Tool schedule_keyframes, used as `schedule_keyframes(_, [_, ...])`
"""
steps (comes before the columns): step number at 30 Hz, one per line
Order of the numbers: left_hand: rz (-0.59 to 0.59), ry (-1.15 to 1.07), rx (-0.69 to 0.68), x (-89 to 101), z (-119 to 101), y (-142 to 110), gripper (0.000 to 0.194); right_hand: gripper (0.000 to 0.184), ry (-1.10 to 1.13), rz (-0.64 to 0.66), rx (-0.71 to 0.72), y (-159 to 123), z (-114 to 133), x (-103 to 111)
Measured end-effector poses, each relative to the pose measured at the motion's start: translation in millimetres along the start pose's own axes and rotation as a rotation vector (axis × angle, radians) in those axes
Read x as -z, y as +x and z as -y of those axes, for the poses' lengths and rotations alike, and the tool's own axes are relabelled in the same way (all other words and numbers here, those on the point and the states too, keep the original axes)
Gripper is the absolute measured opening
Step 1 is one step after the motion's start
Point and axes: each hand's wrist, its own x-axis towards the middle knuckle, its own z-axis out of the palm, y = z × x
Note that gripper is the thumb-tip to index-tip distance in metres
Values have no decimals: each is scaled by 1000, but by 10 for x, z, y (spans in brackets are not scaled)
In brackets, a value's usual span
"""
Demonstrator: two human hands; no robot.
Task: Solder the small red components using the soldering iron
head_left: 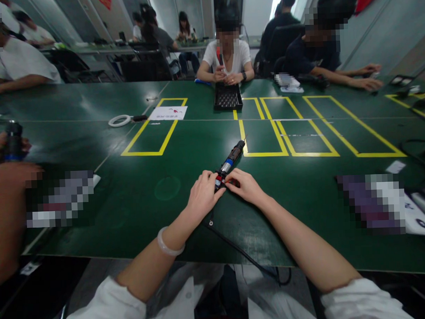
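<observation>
An electric screwdriver (229, 163) with a black body and a blue band lies on the green table in front of me, its thin bit pointing away and a little to the right. My left hand (205, 191) is closed around its rear end, thumb on the near side. At that same end my right hand (246, 186) has its fingers bent and pinched against the tool's right side. Red and silver parts show between my fingers, but their detail is too small to make out. From the tool's rear a black cable (236, 249) runs toward the table's front edge.
Yellow tape rectangles (266, 154) mark the green table (130, 199). Opposite, a person sits behind a black tray (227, 103). A white coiled cable (120, 121) and a paper sheet (168, 113) lie left of centre. At far left, a co-worker's hand holds a similar tool (14, 141).
</observation>
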Motion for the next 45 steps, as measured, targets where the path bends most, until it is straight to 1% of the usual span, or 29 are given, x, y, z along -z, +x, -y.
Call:
schedule_keyframes(6, [-30,-4,39,-18,-35,41,33,7,6,-36,16,4,-11,-24])
schedule_keyframes(11, [-48,5,72,-25,-59,68,30,12,-16,-47,22,5,12,-10])
schedule_keyframes(16, [-24,-15,106,-4,-60,79,27,12,-9,-36,30,-7,39,-9])
schedule_keyframes(23, [-24,-11,86,-3,37,96,33,16,-5,-93,3,-17,26,-3])
schedule_keyframes(28, [-28,33,74,32,165,113,32,15,-13,-80,5,-21,-1,10])
schedule_keyframes(32, [-24,70,107,85,362,108,34,14,-18,-65,-1,-23,-11,9])
schedule_keyframes(37, [-22,92,197,180,741,18,39,14,-43,-41,-6,-21,-29,-7])
schedule_keyframes(40, [-21,108,277,269,1008,-107,43,14,-53,-42,-3,-23,-46,-22])
schedule_keyframes(45, [-31,166,403,454,1476,-403,48,13,-56,-31,6,-31,-66,-39])
